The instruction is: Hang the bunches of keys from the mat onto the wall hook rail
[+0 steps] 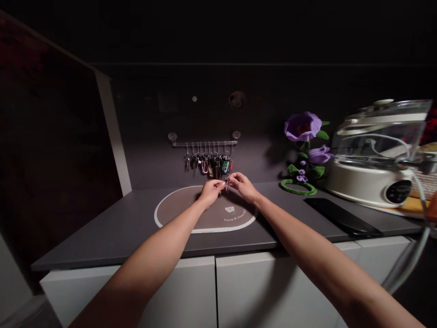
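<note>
Curved white lettering [229, 219] on brown oval mat [180, 209], apparently "Have a Good", remainder unclear

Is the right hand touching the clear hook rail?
Apart: the head view shows the right hand below the clear hook rail, with dark wall visible between them.

On the counter [116, 223], purple flowers [312, 126] are set above a green ring [300, 192]. Beside them, a white appliance [357, 183] is topped by a clear cover [375, 127]. A flat black object [337, 216] is laid in front; white cabinet doors [249, 291] are seen below.
</note>
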### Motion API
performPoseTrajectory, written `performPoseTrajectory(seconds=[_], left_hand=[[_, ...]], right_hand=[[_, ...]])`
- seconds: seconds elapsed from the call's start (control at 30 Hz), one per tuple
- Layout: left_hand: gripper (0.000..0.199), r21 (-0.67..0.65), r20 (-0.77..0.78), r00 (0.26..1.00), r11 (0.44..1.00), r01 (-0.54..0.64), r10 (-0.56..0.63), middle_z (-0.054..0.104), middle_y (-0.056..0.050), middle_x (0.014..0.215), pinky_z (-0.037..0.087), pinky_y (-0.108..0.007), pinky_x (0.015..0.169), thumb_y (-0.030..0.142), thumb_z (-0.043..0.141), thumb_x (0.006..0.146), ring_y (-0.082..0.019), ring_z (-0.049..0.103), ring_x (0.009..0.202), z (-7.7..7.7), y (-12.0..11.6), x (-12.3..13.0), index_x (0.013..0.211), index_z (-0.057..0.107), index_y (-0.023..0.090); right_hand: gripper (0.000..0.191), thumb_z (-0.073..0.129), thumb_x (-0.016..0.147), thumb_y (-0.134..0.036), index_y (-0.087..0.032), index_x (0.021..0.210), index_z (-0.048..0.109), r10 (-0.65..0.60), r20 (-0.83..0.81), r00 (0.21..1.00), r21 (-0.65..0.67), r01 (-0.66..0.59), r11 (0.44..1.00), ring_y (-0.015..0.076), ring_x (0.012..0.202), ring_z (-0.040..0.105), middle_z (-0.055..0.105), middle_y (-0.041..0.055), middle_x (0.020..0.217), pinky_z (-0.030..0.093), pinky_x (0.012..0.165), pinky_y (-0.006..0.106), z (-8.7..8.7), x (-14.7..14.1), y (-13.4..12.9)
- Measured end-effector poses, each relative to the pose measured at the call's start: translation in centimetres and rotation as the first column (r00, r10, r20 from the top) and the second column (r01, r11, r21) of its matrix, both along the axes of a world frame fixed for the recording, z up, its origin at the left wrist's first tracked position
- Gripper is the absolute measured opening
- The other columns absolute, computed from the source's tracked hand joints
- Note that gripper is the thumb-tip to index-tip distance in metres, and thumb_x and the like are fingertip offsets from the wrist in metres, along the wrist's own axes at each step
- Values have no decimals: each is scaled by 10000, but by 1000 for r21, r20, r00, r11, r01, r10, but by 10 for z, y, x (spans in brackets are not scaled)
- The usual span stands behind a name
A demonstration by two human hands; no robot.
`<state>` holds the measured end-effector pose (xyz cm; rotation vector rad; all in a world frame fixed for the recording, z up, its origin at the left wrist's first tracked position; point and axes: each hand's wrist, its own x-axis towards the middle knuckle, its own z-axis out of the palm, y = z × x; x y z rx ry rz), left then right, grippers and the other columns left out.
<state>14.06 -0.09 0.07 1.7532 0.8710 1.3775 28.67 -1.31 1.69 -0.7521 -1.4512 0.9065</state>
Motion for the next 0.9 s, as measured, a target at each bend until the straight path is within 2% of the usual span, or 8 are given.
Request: performPoseTrajectory(seconds=[0.2, 0.43, 0.6, 0.73, 0.9], left_hand=[[302, 34, -140, 986, 996, -86, 90, 609, -31, 625, 356, -209, 502, 388, 526, 729, -86, 458, 506, -2, 2, -1, 747, 643, 110], [300, 89, -246, 955, 985, -149, 167, 605, -35, 611, 350, -218, 516, 382, 485, 740, -100, 477, 519, -4, 3, 0, 664, 618, 125], [299, 93, -248, 956, 986, -139, 158, 590, -20, 575, 347, -219, 513, 389, 494, 738, -104, 482, 517, -5, 4, 0, 624, 603, 135], [289, 87, -249, 953, 984, -157, 174, 588, -13, 568, 348, -220, 520, 382, 498, 738, -100, 480, 511, -6, 5, 1, 624, 602, 138], [279, 83, -256, 952, 985, -149, 166, 591, -16, 581, 350, -218, 521, 368, 492, 748, -95, 475, 509, -8, 6, 2, 644, 606, 136]], right_hand=[[357, 649, 622, -457, -193, 734, 437, -68, -117, 991, -65, 61, 996, 99, 673, 530, 512, -29, 701, 465, 662, 264, 20, 4, 3], [308, 617, 672, -401, -183, 672, 399, -169, -168, 971, -42, 164, 986, 72, 549, 492, 482, -38, 591, 458, 598, 241, 60, 12, 35], [176, 483, 775, -262, -175, 640, 412, -288, -90, 954, -99, 279, 955, 65, 484, 455, 440, -36, 509, 458, 556, 217, 83, 13, 55], [163, 407, 793, -179, -176, 632, 425, -343, -63, 937, -138, 332, 933, 63, 459, 451, 477, -23, 517, 467, 564, 222, 92, 11, 65], [141, 411, 772, -143, -169, 639, 451, -360, -25, 933, -175, 350, 920, 71, 436, 451, 467, -18, 481, 465, 536, 226, 94, 10, 76]])
